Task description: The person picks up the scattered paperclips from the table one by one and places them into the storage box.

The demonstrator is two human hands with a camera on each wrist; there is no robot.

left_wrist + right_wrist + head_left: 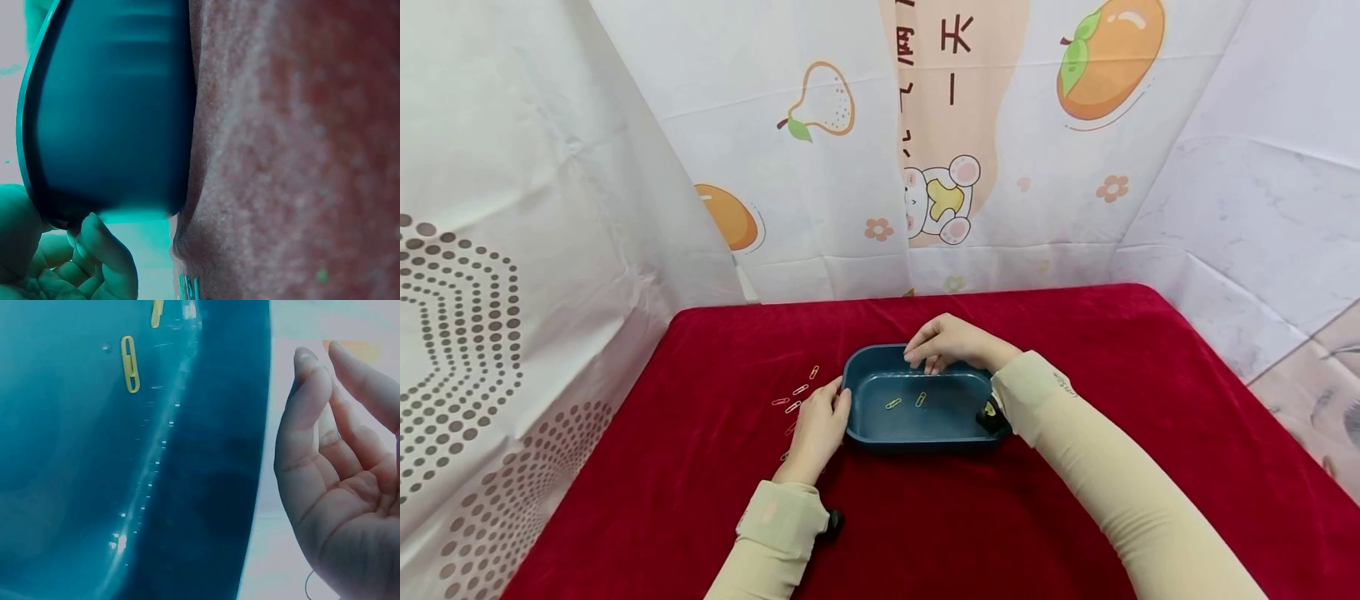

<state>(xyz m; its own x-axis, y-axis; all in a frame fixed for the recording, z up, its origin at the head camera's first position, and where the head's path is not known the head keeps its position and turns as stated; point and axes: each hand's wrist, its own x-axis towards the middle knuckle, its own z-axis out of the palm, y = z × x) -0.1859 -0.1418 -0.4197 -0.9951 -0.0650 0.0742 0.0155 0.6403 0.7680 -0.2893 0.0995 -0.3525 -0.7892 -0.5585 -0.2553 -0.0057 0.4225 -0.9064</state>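
A dark blue tray (925, 433) sits mid-table on the red cloth, with two yellow paper clips (892, 403) lying inside it. My left hand (837, 398) rests on the cloth against the tray's left end, thumb at the rim. In the left wrist view its fingers (94, 256) are loosely curled under the rim of the tray (112, 112) and grip nothing. My right hand (928, 358) hovers over the tray's far rim. The right wrist view shows that hand (325, 456) with relaxed fingers and an empty palm, beside the tray (206, 487) and a yellow clip (130, 364).
Several more paper clips (797, 392) lie scattered on the red cloth (700, 500) just left of the tray, some under my left hand. Printed white curtains close in the table at the back and on both sides.
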